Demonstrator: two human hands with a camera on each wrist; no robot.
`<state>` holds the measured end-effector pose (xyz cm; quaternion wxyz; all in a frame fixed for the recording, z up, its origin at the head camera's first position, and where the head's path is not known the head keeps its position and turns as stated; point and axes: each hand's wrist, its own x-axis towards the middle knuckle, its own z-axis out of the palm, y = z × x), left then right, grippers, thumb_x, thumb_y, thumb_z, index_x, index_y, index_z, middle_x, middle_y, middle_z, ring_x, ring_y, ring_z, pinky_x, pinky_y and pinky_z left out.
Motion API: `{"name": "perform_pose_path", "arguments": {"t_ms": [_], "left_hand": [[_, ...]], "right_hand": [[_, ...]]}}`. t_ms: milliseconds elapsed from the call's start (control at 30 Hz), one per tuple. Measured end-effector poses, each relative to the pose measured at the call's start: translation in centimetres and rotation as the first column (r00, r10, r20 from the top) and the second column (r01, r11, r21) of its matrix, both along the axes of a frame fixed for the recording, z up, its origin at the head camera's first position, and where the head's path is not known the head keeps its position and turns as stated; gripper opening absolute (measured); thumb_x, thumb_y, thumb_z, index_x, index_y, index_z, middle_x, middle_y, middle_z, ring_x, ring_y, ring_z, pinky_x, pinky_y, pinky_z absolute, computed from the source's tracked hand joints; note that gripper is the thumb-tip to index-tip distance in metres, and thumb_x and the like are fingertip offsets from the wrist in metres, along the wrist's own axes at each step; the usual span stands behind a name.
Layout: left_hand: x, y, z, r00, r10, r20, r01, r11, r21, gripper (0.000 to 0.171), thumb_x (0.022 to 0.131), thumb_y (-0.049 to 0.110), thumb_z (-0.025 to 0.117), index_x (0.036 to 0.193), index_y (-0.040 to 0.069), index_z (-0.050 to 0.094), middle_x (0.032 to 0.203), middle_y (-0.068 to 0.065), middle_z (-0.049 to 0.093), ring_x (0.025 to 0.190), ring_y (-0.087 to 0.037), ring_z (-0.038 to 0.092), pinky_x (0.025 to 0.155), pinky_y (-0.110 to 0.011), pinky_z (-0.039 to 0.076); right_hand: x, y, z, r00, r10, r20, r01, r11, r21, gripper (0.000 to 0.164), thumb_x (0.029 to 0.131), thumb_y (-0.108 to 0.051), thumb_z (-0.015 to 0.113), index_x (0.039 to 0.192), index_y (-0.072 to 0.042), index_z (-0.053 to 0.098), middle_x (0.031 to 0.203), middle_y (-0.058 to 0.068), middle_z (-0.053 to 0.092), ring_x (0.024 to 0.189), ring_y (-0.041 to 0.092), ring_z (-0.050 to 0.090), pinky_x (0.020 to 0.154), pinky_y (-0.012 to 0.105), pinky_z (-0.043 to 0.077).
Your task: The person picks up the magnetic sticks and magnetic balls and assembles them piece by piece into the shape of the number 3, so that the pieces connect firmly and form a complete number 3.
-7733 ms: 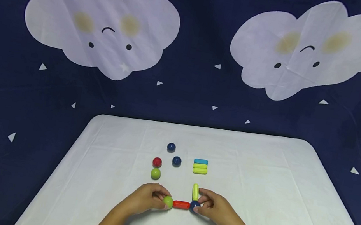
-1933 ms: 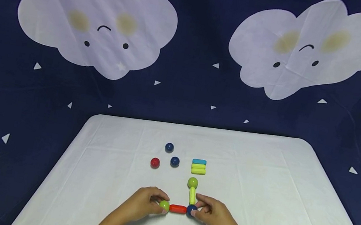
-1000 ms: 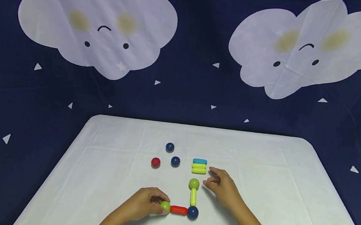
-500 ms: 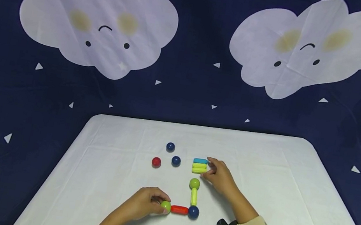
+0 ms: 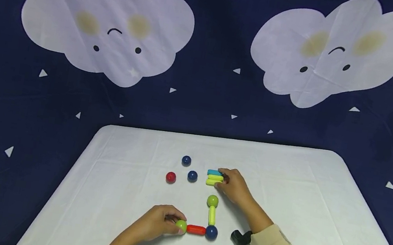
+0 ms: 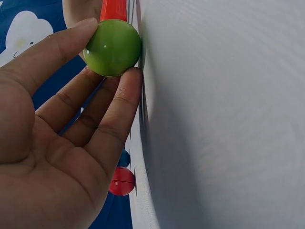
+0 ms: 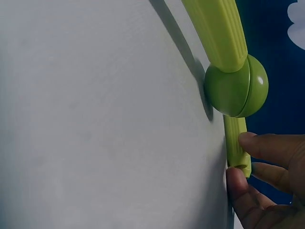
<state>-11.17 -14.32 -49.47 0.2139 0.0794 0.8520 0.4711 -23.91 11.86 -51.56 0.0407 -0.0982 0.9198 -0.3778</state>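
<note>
My left hand pinches a green ball between thumb and fingertips. A red rod joins that ball to a dark blue ball. From the blue ball a yellow-green rod runs away from me to a second green ball, forming an L on the table. Beyond this corner my right hand holds the right ends of a side-by-side row: a light blue rod and two yellow-green rods. Its thumb is at the near rod and a finger at the blue one.
Left of the row lie a red ball and two dark blue balls, one nearer and one farther. The white table ends at a navy backdrop with clouds. A black wrist mount hangs by the right sleeve.
A loose green ball has joined the far end of the yellow-green rod. My right hand left the blue ball, reached the rod row and shifted it slightly left and away. The left hand stays.
</note>
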Motion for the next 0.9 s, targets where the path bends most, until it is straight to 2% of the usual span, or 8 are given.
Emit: {"name": "perform_pose_path", "arguments": {"t_ms": [433, 567, 900], "left_hand": [[0.0, 0.0, -0.2, 1.000, 0.001, 0.006, -0.001, 1.000, 0.006, 0.025, 0.081, 0.023, 0.084, 0.104, 0.018, 0.076, 0.095, 0.003, 0.069, 0.088, -0.014, 0.063, 0.074, -0.025, 0.052], [0.0, -0.1, -0.3, 1.000, -0.002, 0.006, 0.002, 1.000, 0.003, 0.025, 0.081, 0.023, 0.084, 0.104, 0.019, 0.076, 0.095, 0.004, 0.069, 0.088, -0.014, 0.063, 0.074, -0.025, 0.052], [0.0, -0.1, -0.2, 1.000, -0.005, 0.007, 0.005, 1.000, 0.011, 0.024, 0.081, 0.022, 0.084, 0.103, 0.019, 0.076, 0.094, 0.004, 0.070, 0.088, -0.014, 0.063, 0.073, -0.023, 0.052]], "right_hand": [[-1.4, -0.6, 0.0, 1.000, 0.023, 0.020, -0.023, 1.000, -0.011, 0.053, 0.085, -0.011, 0.078, 0.136, -0.004, 0.062, 0.103, 0.011, 0.061, 0.085, 0.017, 0.056, 0.075, 0.031, 0.049], [-1.4, -0.6, 0.1, 1.000, -0.003, 0.031, 0.004, 1.000, -0.010, 0.060, 0.084, -0.012, 0.080, 0.139, -0.002, 0.057, 0.108, 0.013, 0.062, 0.085, 0.016, 0.057, 0.076, 0.031, 0.049], [-1.4, -0.8, -0.2, 0.996, -0.075, 0.042, 0.076, 0.997, -0.022, 0.063, 0.086, -0.022, 0.080, 0.139, 0.001, 0.054, 0.094, 0.007, 0.060, 0.084, 0.019, 0.053, 0.077, 0.033, 0.046]]}}
